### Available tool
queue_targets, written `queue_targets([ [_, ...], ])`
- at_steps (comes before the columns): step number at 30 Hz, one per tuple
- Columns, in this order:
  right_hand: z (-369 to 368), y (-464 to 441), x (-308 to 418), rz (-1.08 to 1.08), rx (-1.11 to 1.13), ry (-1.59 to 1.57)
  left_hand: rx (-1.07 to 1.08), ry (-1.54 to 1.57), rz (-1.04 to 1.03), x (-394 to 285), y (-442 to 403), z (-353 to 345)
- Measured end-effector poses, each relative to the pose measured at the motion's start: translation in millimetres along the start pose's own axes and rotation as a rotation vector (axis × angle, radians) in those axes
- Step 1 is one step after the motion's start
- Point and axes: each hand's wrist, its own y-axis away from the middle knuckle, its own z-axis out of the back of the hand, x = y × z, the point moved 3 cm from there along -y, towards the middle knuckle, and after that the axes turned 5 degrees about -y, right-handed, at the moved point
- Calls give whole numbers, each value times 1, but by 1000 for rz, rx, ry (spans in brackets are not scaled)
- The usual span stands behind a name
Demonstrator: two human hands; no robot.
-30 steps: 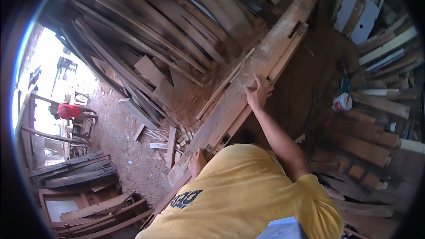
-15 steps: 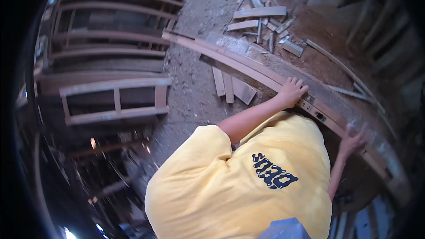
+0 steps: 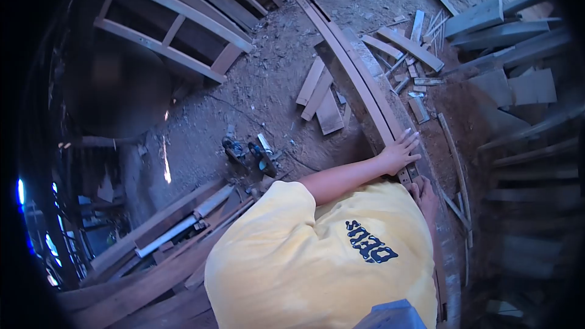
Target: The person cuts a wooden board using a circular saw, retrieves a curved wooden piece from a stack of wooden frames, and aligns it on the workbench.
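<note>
Wooden rail, centre-right of frame: right hand, grip unclear, has moved beside left hand, flat, unclenched, concentrating contact.

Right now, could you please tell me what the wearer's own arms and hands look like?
The left hand and right hand are both bare, with no gloves. The yellow shirt has a short left sleeve, leaving that forearm uncovered, and dark lettering printed on the fabric. The right sleeve cannot be made out.
</note>
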Motion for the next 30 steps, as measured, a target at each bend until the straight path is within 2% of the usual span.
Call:
queue_targets([
  [2, -5, -3, -3, -29, 14, -47, -51, 30, 4, 2, 3, -9],
  [5, -8, -8, -11, 61, -101, -20, -105, 76, 4, 3, 6, -8],
  [10, -9, -5, -10, -11, -75, 213, -116, 90, 41, 1, 27, 20],
  [12, -12, -3, -14, 31, -103, 170, 78, 209, 78, 4, 40, 50],
  [13, -12, -2, -16, 71, -134, 123, 75, 208, 79, 1, 45, 47],
  [15, -9, -3, -14, 89, -153, 134, -37, 304, 200, 0, 55, 38],
  [19, -5, -2, -11, 131, -203, 157, -57, 281, 259, -3, 77, 27],
  [24, 5, 5, -39, 133, -198, 228, -159, 308, 428, 3, 115, 13],
  [26, 10, 20, -65, 126, -183, 228, -151, 338, 478, 9, 140, 8],
  [30, 33, 55, -97, 148, -87, 254, -90, 294, 726, 10, 206, 8],
])
